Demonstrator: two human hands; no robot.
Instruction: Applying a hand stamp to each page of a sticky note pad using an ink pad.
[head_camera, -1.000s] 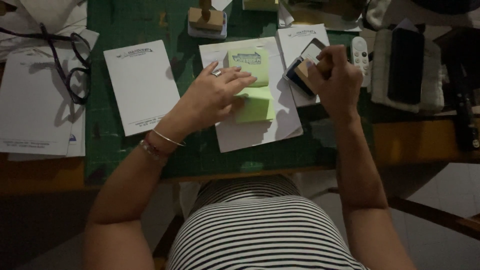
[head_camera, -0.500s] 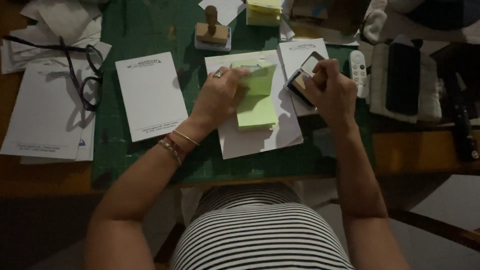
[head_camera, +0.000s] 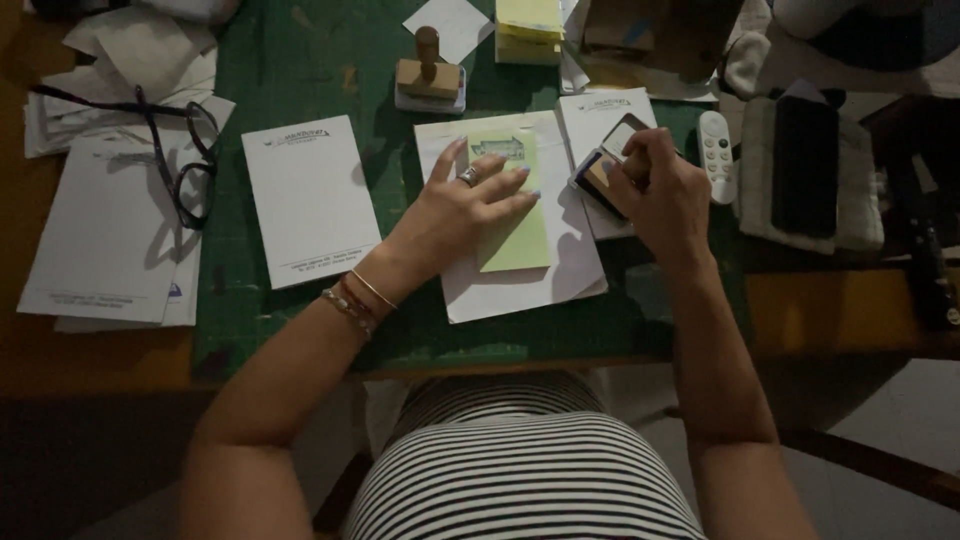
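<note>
Paper everywhere on this desk, but the action sits mid-mat. Left hand (head_camera: 468, 205) lies flat, fingers spread, palm down on a pale green sheet (head_camera: 515, 205), pinning it to the white sheet (head_camera: 540, 270) beneath so it can't slide; a stamped print shows at the green sheet's top edge, just past the fingertips. Right hand (head_camera: 655, 190) is curled shut around what looks like a small stamp block, pressed down onto an ink pad (head_camera: 598, 175) w/ its lid flipped open just beside the green sheet. The block itself is mostly buried in the fist, so I can't swear to its shape. Pad sits close on the right side, prob. so the hand only has a short hop between ink and paper.

Green cutting mat (head_camera: 300, 60) underneath gives a firm, even bed. A wooden-handled stamp (head_camera: 428, 72) stands upright on its base at the back, apart from the hands. Stack of yellow-green sheets (head_camera: 530, 25) waits behind it. A white notepad (head_camera: 310, 200) lies left of the working sheets; glasses (head_camera: 190, 160) rest on loose papers further left. White remote (head_camera: 716, 155) lies right of the pad.
</note>
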